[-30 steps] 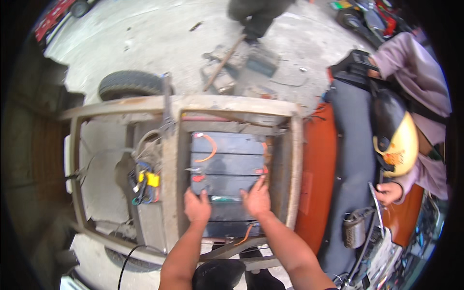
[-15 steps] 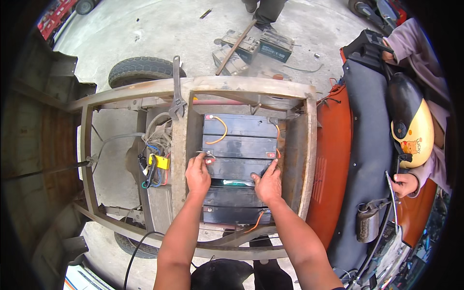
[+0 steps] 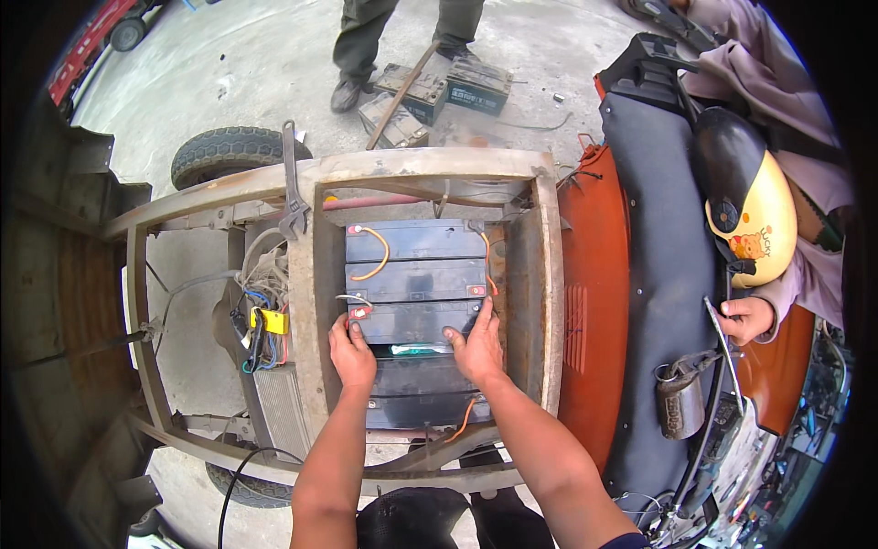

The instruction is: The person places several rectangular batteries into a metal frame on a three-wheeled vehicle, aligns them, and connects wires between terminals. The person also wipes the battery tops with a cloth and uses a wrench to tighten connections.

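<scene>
Both hands down in the rusty metal frame (image 3: 549, 274), on the row of black batteries (image 3: 416, 320) seated in its central bay. Left hand (image 3: 352, 355) gripping the left end of the third battery (image 3: 412, 322) from the frame's far rail, fingers curled over its edge; right hand (image 3: 477, 346) clasping that battery's right end, fingers spread on top. Orange cables (image 3: 375, 256) looping across the batteries nearer the far rail. Wrench (image 3: 293, 183) lying over the frame's far-left corner, tyre (image 3: 233, 154) just beyond. Bundle of wires with a yellow connector (image 3: 272, 321) left of the bay. More batteries (image 3: 448, 87) on the concrete floor (image 3: 256, 73) past the frame, by a standing person's feet (image 3: 347, 91). Orange scooter body (image 3: 594, 311) just right of the frame.
</scene>
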### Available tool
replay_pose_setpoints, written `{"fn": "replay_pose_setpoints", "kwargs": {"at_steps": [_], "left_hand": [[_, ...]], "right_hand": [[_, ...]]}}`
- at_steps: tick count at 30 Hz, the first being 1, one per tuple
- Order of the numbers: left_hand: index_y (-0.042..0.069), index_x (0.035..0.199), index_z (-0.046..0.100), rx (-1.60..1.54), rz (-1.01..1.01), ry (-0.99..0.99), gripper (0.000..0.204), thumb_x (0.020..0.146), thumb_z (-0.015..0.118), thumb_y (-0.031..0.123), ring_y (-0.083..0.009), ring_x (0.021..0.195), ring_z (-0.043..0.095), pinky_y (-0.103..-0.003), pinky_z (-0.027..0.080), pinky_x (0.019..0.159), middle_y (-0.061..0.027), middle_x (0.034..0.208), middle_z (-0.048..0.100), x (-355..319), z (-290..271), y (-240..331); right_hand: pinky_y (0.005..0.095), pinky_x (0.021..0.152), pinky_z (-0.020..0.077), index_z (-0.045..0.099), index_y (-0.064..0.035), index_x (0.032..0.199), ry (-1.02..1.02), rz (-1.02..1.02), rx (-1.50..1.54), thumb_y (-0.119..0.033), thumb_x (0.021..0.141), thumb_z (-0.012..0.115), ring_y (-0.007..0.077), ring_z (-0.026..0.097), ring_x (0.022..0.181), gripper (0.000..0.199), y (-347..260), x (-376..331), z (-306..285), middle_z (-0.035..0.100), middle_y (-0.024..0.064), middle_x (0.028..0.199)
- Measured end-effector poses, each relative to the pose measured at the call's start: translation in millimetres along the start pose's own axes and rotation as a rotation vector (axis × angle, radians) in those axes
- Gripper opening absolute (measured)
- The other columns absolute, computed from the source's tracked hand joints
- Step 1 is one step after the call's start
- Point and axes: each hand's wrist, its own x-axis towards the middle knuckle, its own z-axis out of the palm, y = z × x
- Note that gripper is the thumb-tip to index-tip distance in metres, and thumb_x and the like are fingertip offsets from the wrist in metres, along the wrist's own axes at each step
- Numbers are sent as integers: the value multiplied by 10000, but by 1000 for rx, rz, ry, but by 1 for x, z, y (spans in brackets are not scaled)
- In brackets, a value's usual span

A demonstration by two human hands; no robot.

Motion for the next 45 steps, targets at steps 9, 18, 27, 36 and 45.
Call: {"fn": "replay_pose_setpoints", "kwargs": {"at_steps": [9, 18, 27, 36, 45], "left_hand": [[-23, 1327, 629, 0, 71, 63, 309, 1106, 533, 170, -429, 1155, 650, -494, 503, 1014, -240, 1249, 679, 3, 12, -18], [-39, 1373, 589, -10, 81, 47, 335, 1115, 510, 161, -444, 1194, 621, -491, 478, 1033, -263, 1296, 647, 3, 14, -25], [-28, 1336, 616, -72, 107, 39, 314, 1060, 542, 103, -437, 1212, 629, -490, 476, 1065, -244, 1266, 666, -1, 9, -11], [23, 1319, 586, -11, 6, -4, 275, 1094, 549, 176, -467, 1158, 619, -533, 499, 988, -250, 1252, 636, 2, 8, -7], [65, 1461, 545, -171, 7, -197, 414, 1055, 614, 106, -448, 1193, 677, -493, 529, 1007, -261, 1289, 701, 0, -23, -13]], "right_hand": [[562, 1097, 490, 253, -41, 1658, 88, -1, 105, -350, 1002, 714, 532, 577, 1300, 859, 6, -14, -6, 474, 359, 1507], [496, 920, 584, 622, -20, 1380, 253, -331, 235, -291, 1007, 717, 416, 721, 1046, 471, -31, -103, -92, 700, 240, 1188], [513, 933, 539, 655, 18, 1267, 970, -429, -442, -158, 879, 814, 416, 668, 1057, 455, -1, -176, -307, 695, 223, 1162], [525, 982, 542, 653, -20, 1353, 836, 76, -664, -258, 934, 770, 460, 651, 1117, 496, 35, -133, -351, 679, 229, 1252], [568, 854, 544, 726, -25, 1084, 852, 96, -517, -214, 975, 700, 472, 701, 999, 220, 65, -170, -378, 723, 250, 1008]]}}
